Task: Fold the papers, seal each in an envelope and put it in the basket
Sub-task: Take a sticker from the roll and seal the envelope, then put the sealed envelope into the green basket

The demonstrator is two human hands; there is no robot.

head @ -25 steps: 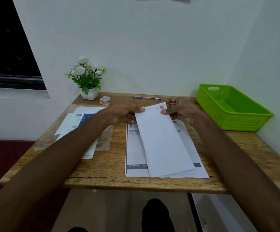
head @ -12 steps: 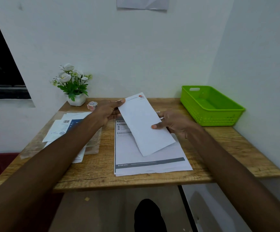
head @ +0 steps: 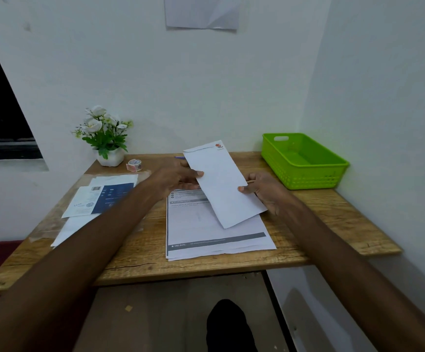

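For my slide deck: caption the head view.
Both hands, left and right, hold a white envelope above printed papers.

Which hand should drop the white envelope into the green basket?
Probably the right hand. It holds the envelope on the side nearest the basket, which sits at the table's right rear. The left hand would have to cross over.

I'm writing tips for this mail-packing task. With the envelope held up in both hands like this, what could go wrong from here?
1. The envelope is held only at its side edges by the left hand and right hand, lifted and tilted; it could slip or crease.
2. The paper stack reaches the table's near edge, so a brushing forearm might push sheets off.
3. The green basket sits at the far right corner; a tossed envelope may miss.
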